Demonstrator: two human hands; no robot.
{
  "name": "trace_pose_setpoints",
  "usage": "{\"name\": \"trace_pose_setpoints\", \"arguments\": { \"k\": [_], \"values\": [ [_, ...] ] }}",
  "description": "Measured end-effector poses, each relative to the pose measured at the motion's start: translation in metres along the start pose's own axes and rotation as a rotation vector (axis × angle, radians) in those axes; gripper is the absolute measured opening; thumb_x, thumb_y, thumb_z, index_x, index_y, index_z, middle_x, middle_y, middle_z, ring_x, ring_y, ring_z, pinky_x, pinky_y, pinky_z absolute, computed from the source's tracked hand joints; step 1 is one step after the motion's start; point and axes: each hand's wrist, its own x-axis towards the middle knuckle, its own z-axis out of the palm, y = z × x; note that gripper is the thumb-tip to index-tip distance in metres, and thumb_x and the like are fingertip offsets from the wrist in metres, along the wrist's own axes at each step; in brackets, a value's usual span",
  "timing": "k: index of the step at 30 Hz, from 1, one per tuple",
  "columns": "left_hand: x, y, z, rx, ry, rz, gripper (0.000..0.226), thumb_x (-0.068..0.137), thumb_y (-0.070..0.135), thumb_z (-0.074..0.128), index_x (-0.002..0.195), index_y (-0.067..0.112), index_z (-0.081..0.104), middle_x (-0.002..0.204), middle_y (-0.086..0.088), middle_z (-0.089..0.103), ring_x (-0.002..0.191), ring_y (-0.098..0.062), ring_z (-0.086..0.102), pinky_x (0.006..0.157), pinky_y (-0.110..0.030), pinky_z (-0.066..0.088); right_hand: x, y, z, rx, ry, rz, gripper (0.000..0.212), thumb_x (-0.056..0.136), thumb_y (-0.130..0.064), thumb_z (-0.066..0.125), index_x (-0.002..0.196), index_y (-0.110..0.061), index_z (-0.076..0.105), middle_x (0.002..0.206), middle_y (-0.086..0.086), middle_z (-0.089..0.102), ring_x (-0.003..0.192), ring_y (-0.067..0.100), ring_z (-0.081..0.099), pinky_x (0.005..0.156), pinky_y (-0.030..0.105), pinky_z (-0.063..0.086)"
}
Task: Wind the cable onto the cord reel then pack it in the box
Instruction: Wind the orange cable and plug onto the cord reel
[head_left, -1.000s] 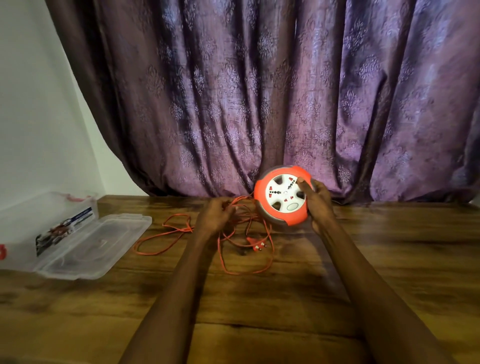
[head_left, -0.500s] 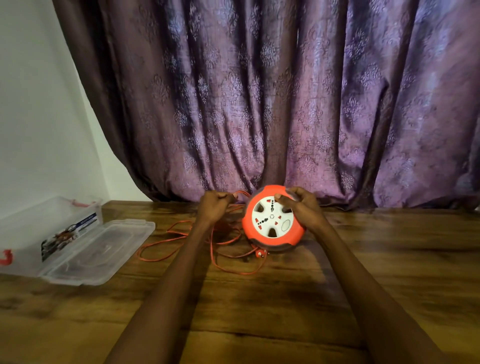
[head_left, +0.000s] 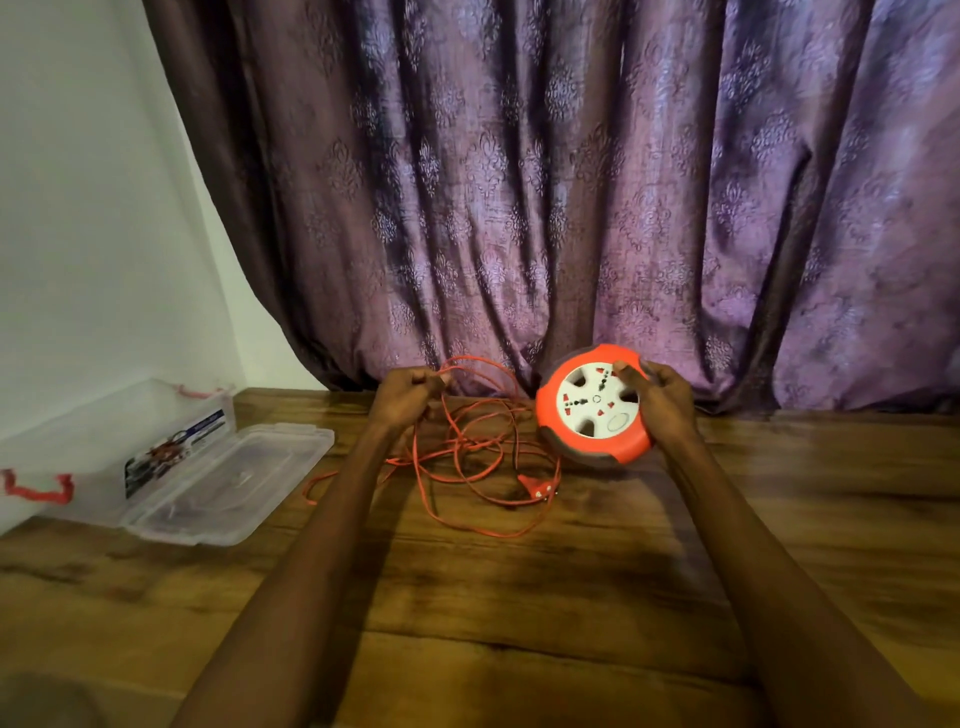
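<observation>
Since half a second ago the cord reel (head_left: 595, 408) has gone to the right and a little up, and the left hand (head_left: 402, 397) has pulled away from it, so more cable (head_left: 467, 457) hangs loose between the two.

Nearest to the camera, both bare forearms reach forward over the wooden surface (head_left: 519, 597). Beyond them, the loose orange cable lies in tangled loops on the surface between the arms, and its plug (head_left: 537, 488) rests flat near the right side of the loops. From there some strands rise up to the left hand, whose curled fingers pinch the cable above the surface. To the right, the right hand (head_left: 667, 402) holds the round orange reel by its right edge, with the thumb on the white socket face, which is tilted toward the camera. The reel seems lifted off the surface, though I cannot tell for sure.

At the far left the clear plastic box (head_left: 111, 431) stands open by the wall, well apart from the reel, and its lid (head_left: 234, 480) lies flat beside it. A purple curtain (head_left: 571, 182) hangs behind everything.
</observation>
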Motion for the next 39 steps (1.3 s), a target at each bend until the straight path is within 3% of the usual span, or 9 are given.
{"name": "trace_pose_setpoints", "arguments": {
  "k": [5, 17, 21, 25, 29, 33, 35, 37, 39],
  "values": [
    [-0.006, -0.001, 0.003, -0.094, -0.016, -0.015, 0.014, 0.100, -0.001, 0.049, 0.106, 0.004, 0.060, 0.062, -0.005, 0.045, 0.031, 0.001, 0.042, 0.033, -0.012, 0.035, -0.004, 0.000, 0.004, 0.023, 0.002, -0.006, 0.026, 0.087, -0.018, 0.075, 0.108, -0.011, 0.063, 0.080, 0.003, 0.066, 0.051, -0.001, 0.061, 0.053, 0.021, 0.050],
    [-0.005, -0.010, 0.002, -0.473, -0.112, -0.242, 0.014, 0.098, 0.023, 0.059, 0.094, 0.011, 0.067, 0.066, 0.000, 0.063, 0.044, -0.009, 0.054, 0.039, -0.018, 0.041, -0.016, 0.005, 0.021, 0.126, -0.041, -0.031, 0.014, 0.086, -0.021, 0.075, 0.093, -0.020, 0.063, 0.080, -0.005, 0.070, 0.059, 0.003, 0.066, 0.055, 0.023, 0.053],
    [0.001, -0.024, -0.012, -0.128, 0.093, -0.175, 0.033, 0.100, 0.030, 0.056, 0.079, 0.009, 0.070, 0.056, -0.002, 0.068, 0.046, -0.021, 0.058, 0.042, -0.022, 0.045, -0.016, 0.006, 0.021, 0.093, -0.053, -0.033, 0.021, 0.085, -0.021, 0.076, 0.103, -0.015, 0.064, 0.078, -0.006, 0.070, 0.057, 0.002, 0.066, 0.052, 0.021, 0.053],
    [0.012, -0.039, -0.040, 0.369, 0.244, -0.059, 0.046, 0.102, 0.039, 0.047, 0.094, 0.003, 0.075, 0.090, -0.028, 0.072, 0.088, -0.039, 0.069, 0.079, -0.046, 0.055, -0.013, 0.008, 0.015, 0.091, -0.056, -0.015, 0.025, 0.087, -0.020, 0.075, 0.108, -0.012, 0.064, 0.082, -0.001, 0.068, 0.057, 0.001, 0.065, 0.053, 0.022, 0.054],
    [0.012, -0.051, -0.058, 0.532, 0.329, -0.059, 0.042, 0.101, 0.038, 0.047, 0.099, 0.003, 0.071, 0.102, -0.030, 0.069, 0.100, -0.046, 0.065, 0.079, -0.046, 0.051, -0.011, 0.011, 0.012, 0.105, -0.058, -0.003, 0.026, 0.087, -0.020, 0.074, 0.110, -0.011, 0.065, 0.083, 0.001, 0.068, 0.057, 0.002, 0.064, 0.055, 0.024, 0.053],
    [0.005, -0.065, -0.064, 0.698, 0.207, -0.251, 0.036, 0.093, 0.028, 0.061, 0.118, 0.002, 0.063, 0.120, -0.026, 0.064, 0.115, -0.041, 0.061, 0.091, -0.044, 0.048, -0.011, 0.016, 0.015, 0.104, -0.037, 0.005, 0.025, 0.087, -0.019, 0.075, 0.108, -0.012, 0.063, 0.080, -0.003, 0.066, 0.056, 0.001, 0.064, 0.052, 0.022, 0.053],
    [0.001, -0.065, -0.063, 0.726, 0.127, -0.346, 0.059, 0.080, 0.026, 0.077, 0.129, 0.005, 0.054, 0.128, -0.020, 0.060, 0.121, -0.036, 0.059, 0.098, -0.044, 0.048, -0.011, 0.018, 0.017, 0.111, -0.022, 0.009, 0.025, 0.087, -0.018, 0.074, 0.108, -0.013, 0.061, 0.081, -0.004, 0.066, 0.055, 0.000, 0.063, 0.053, 0.022, 0.053],
    [0.006, -0.062, -0.058, 0.736, 0.082, -0.273, 0.061, 0.075, 0.029, 0.081, 0.125, 0.004, 0.056, 0.124, -0.018, 0.061, 0.117, -0.035, 0.061, 0.098, -0.044, 0.050, -0.012, 0.021, 0.020, 0.127, -0.005, 0.018, 0.021, 0.087, -0.018, 0.075, 0.103, -0.016, 0.061, 0.083, -0.004, 0.067, 0.054, -0.001, 0.064, 0.052, 0.020, 0.053],
    [0.013, -0.059, -0.050, 0.659, 0.032, -0.183, 0.036, 0.087, 0.032, 0.071, 0.107, 0.002, 0.068, 0.105, -0.020, 0.070, 0.100, -0.031, 0.067, 0.087, -0.040, 0.052, -0.014, 0.024, 0.022, 0.151, 0.001, 0.022, 0.018, 0.088, -0.017, 0.074, 0.100, -0.018, 0.060, 0.083, -0.005, 0.066, 0.054, -0.002, 0.064, 0.050, 0.018, 0.052]
  ]
}}
